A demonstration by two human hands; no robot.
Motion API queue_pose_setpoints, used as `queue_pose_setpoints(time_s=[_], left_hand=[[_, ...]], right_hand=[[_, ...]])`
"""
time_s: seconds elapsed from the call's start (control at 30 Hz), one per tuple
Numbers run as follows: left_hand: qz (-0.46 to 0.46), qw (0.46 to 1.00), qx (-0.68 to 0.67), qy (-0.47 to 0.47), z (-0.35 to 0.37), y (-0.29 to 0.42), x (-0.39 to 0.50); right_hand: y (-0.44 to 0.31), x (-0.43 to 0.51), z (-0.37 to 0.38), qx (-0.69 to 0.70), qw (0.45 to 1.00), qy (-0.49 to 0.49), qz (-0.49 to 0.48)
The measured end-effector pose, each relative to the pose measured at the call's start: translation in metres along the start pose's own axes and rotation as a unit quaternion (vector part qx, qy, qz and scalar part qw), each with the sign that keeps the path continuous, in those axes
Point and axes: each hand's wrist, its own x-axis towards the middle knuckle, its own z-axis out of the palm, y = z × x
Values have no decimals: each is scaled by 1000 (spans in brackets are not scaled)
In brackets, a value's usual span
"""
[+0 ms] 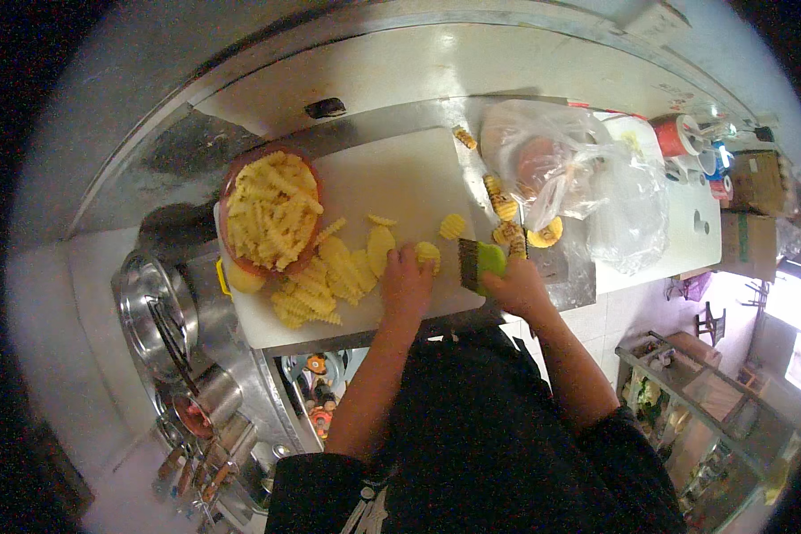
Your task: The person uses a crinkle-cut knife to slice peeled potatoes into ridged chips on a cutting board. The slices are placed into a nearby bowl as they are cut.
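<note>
My right hand [515, 286] grips the green handle of a crinkle cutter [472, 265], its metal blade facing left over a white cutting board [400, 160]. My left hand [407, 284] rests fingers-down on the board, its fingertips touching a ridged potato piece [428, 256]. A single ridged slice [452, 226] lies between the hands, farther back. Left of my left hand are ridged potato slices [347, 270] and a pile of crinkle-cut strips [300, 297]. A red bowl [320, 193] heaped with crinkle-cut potato strips stands at the board's left, beside a whole peeled potato [245, 279].
Browned ridged end pieces [500, 200] lie right of the board, near clear plastic bags [567, 167]. A steel basin [153, 307] with tongs stands at the left, above a perforated steel pot [220, 394]. Another white board [687, 227] and cardboard boxes [747, 247] are at the right.
</note>
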Motion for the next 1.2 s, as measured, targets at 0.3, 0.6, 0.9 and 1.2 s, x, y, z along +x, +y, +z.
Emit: queue_pose_setpoints(time_s=[0.3, 0.6, 0.9, 1.2], left_hand=[[21, 998, -52, 8, 8, -16, -16], [61, 995, -50, 53, 8, -13, -12], [117, 993, -17, 19, 10, -20, -11], [60, 993, -81, 64, 11, -20, -10]], right_hand=[[-67, -1, 25, -131, 980, -46, -142], [-55, -6, -10, -136, 976, -11, -171], [-86, -8, 6, -209, 965, -33, -154], [-72, 11, -5, -151, 975, -18, -161]])
